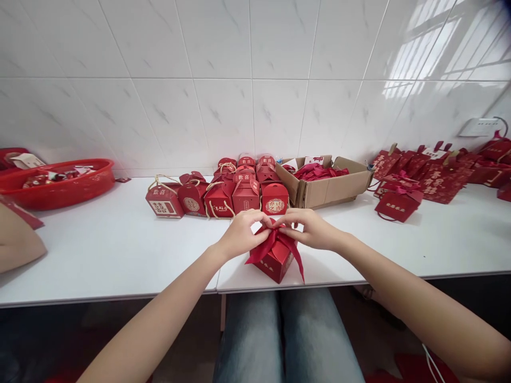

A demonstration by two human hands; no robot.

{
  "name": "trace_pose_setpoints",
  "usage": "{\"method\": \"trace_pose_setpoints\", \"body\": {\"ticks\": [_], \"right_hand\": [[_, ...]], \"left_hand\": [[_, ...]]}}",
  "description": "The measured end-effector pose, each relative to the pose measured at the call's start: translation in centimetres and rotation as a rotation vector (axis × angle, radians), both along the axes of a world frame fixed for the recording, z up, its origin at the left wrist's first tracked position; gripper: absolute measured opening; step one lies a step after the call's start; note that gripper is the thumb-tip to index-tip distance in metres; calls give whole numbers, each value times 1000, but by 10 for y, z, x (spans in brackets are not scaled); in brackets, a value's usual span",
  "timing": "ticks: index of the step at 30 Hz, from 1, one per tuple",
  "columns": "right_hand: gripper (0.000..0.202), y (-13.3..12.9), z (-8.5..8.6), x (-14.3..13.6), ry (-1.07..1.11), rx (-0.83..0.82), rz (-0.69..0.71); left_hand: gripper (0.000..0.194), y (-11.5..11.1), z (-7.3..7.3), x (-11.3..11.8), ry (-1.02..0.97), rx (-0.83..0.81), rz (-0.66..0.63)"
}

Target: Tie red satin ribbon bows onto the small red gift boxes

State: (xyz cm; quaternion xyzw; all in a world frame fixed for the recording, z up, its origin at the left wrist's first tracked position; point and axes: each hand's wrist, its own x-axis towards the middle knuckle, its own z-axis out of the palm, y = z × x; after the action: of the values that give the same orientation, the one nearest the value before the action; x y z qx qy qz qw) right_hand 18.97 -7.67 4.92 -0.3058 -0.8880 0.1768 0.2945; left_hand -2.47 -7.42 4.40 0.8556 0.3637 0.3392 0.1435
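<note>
Near the table's front edge stands a small red gift box (275, 264) with gold lettering. On its top sits a dark red ribbon (261, 249) with a knot or bow, its tails hanging down at both sides. My left hand (246, 232) pinches the ribbon from the left with thumb and fingers. From the right, my right hand (309, 227) also pinches it, the fingertips of both hands almost meeting above the box. The fingertips partly hide the middle of the ribbon.
Several finished-looking red gift boxes (245, 192) stand against the wall. Beside them is a cardboard box (333, 189) of red ribbons. Red bags (445, 178) and a ribboned box (399, 204) are at right. A red basin (59, 183) and another person's arm (19, 239) are at left.
</note>
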Motion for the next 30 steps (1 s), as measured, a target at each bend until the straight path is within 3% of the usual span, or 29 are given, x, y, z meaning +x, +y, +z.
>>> {"method": "trace_pose_setpoints", "body": {"ticks": [5, 15, 20, 24, 30], "right_hand": [[31, -2, 1, 3, -154, 123, 53], [44, -3, 9, 4, -349, 76, 90], [35, -8, 12, 8, -227, 8, 52], [48, -17, 15, 13, -174, -108, -24], [23, -17, 8, 9, -69, -88, -10]], "left_hand": [[11, -1, 2, -1, 2, -36, 44], [17, 9, -3, -2, 130, 77, 104], [14, 7, 1, 0, 67, -100, 71], [14, 3, 6, 0, -19, -222, 35], [18, 0, 11, 4, -10, -300, -23]]}}
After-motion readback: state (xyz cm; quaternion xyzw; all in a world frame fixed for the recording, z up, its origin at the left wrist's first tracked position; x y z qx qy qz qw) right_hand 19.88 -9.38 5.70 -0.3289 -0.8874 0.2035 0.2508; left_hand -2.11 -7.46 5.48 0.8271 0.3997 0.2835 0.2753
